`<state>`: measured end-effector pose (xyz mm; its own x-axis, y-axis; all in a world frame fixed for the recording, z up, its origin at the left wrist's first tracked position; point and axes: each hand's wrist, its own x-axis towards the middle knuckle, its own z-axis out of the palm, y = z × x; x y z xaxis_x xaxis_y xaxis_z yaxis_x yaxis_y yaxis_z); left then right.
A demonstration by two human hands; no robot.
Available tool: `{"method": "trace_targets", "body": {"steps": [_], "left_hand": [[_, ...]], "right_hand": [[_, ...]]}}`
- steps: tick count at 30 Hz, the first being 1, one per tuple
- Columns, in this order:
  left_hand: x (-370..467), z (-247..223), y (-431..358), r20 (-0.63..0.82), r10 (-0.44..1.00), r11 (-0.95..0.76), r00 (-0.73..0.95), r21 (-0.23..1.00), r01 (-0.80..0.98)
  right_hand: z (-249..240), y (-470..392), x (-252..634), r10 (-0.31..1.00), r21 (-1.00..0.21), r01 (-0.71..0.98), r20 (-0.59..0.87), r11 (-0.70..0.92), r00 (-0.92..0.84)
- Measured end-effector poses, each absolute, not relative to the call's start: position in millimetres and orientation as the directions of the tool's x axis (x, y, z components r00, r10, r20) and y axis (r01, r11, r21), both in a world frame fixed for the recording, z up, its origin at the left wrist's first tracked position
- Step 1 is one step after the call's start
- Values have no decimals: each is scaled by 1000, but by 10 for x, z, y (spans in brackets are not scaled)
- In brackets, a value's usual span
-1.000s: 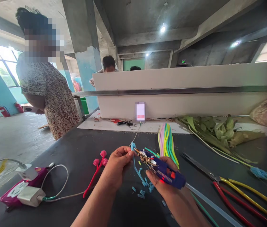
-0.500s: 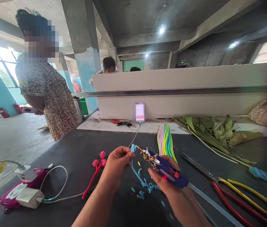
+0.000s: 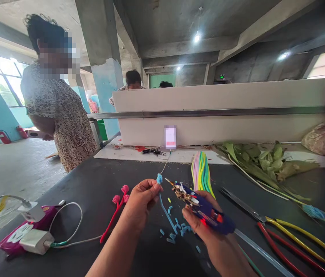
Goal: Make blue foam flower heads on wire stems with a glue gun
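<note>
Between thumb and fingers, my left hand (image 3: 143, 202) pinches a blue pipe cleaner (image 3: 166, 215) just under its small bunched blue head, and the stem hangs down toward the table. My right hand (image 3: 203, 215) is wrapped round a dark blue glue gun (image 3: 208, 211) with a red light lit and a clear glue stick (image 3: 260, 250) coming out of its back. Brown and white residue cakes the gun's front. Its nozzle points at the blue head, a small gap apart. Short cut blue pieces (image 3: 184, 229) lie on the table below.
A pink pipe-cleaner stem with round blossoms (image 3: 119, 204) lies left, beside a magenta power strip (image 3: 15, 238) with chargers. Multicoloured pipe cleaners (image 3: 201, 171), large scissors (image 3: 263, 219) and green leaves (image 3: 266, 159) are to the right. A phone (image 3: 170, 137) leans on the white partition; a person (image 3: 58, 111) stands left.
The glue gun's nozzle has drawn back from the blue head, tilting a little. My left hand has shifted slightly left with the pipe cleaner.
</note>
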<state>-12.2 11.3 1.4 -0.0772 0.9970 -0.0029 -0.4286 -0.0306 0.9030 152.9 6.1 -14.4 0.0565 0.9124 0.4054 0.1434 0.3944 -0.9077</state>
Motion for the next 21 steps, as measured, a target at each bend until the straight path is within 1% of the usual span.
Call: {"method": "trace_targets", "body": {"steps": [4, 6, 8, 11, 15, 17, 18, 21], "left_hand": [[-74, 5, 96, 2, 1000, -7, -12, 919, -394], [-46, 6, 80, 16, 999, 4, 49, 923, -385], [-39, 10, 61, 22, 992, 30, 127, 919, -392], [-93, 26, 30, 41, 975, 66, 220, 886, -459], [-274, 73, -5, 122, 966, 33, 227, 814, -580], [-371, 103, -12, 152, 967, 4, 204, 794, -607], [-414, 118, -13, 164, 968, -11, 191, 785, -619], [-506, 152, -9, 186, 970, -38, 159, 757, -652]], "right_hand": [[-3, -38, 1594, 945, -942, 112, 323, 316, 45], [18, -39, 1601, 956, -955, 79, 289, 285, 40], [9, -19, 1609, 955, -955, 74, 292, 287, 55], [-1, 12, 1640, 948, -949, 84, 310, 303, 77], [-4, 98, 1660, 947, -957, 76, 288, 280, 141], [-56, 182, 1634, 943, -953, 113, 297, 282, 152], [-98, 225, 1613, 937, -945, 156, 311, 287, 159], [-243, 312, 1541, 940, -910, 308, 323, 277, 109]]}}
